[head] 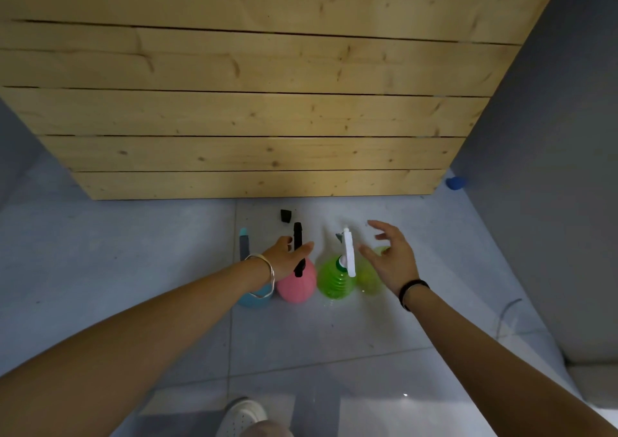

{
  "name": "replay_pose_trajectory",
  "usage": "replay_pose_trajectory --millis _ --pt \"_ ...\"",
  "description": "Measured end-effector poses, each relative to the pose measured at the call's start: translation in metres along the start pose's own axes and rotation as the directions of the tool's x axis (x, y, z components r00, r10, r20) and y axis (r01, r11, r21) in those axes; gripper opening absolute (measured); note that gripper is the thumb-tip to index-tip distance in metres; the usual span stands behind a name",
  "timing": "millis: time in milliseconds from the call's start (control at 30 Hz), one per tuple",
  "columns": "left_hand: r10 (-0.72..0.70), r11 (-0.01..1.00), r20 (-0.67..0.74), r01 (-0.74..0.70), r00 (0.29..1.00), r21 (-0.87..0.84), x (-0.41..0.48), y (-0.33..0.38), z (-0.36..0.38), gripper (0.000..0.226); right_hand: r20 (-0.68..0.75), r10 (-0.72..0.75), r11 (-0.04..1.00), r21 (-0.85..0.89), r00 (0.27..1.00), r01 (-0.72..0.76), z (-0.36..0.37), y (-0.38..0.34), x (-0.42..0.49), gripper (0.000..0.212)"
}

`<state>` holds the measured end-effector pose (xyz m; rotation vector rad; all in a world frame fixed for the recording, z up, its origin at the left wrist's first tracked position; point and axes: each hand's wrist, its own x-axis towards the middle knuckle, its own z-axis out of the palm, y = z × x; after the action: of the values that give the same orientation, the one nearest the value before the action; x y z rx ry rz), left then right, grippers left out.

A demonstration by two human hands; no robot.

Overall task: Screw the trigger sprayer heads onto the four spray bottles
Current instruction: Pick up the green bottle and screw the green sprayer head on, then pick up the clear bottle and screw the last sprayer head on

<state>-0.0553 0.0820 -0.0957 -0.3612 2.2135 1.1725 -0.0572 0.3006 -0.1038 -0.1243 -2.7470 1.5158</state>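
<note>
Four bottles stand in a row on the grey floor, seen from above. The blue bottle [254, 298] is mostly hidden under my left wrist, and a grey and teal sprayer head [244, 242] shows just beyond it. My left hand [287, 256] grips the black sprayer head [298, 236] on top of the pink bottle [297, 286]. The green bottle [334, 281] carries a white sprayer head [348, 249]. My right hand [388, 256] hovers with fingers spread over the yellow-green bottle [369, 279], just right of the white head and holding nothing.
A small black part [286, 216] lies on the floor behind the pink bottle. A wooden plank wall [267, 119] rises right behind the row. A grey wall stands at the right with a blue object [455, 182] at its foot. My white shoe [244, 415] is at the bottom.
</note>
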Motion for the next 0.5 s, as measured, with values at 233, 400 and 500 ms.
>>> replay_pose_trajectory --millis 233,400,500 --pt "0.004 0.999 -0.038 -0.005 0.999 -0.034 -0.002 0.006 0.004 0.073 -0.012 0.180 0.981 -0.071 0.984 -0.180 -0.019 0.039 0.000 0.044" --pt "0.026 0.997 -0.140 -0.036 0.990 -0.072 -0.009 0.017 0.003 0.078 -0.045 0.219 0.969 -0.103 0.975 -0.223 -0.028 0.045 -0.007 0.029" --pt "-0.034 0.996 -0.202 0.016 0.979 -0.090 -0.016 0.029 -0.001 0.080 -0.041 0.221 0.972 -0.072 0.974 -0.223 -0.048 0.030 -0.005 0.029"
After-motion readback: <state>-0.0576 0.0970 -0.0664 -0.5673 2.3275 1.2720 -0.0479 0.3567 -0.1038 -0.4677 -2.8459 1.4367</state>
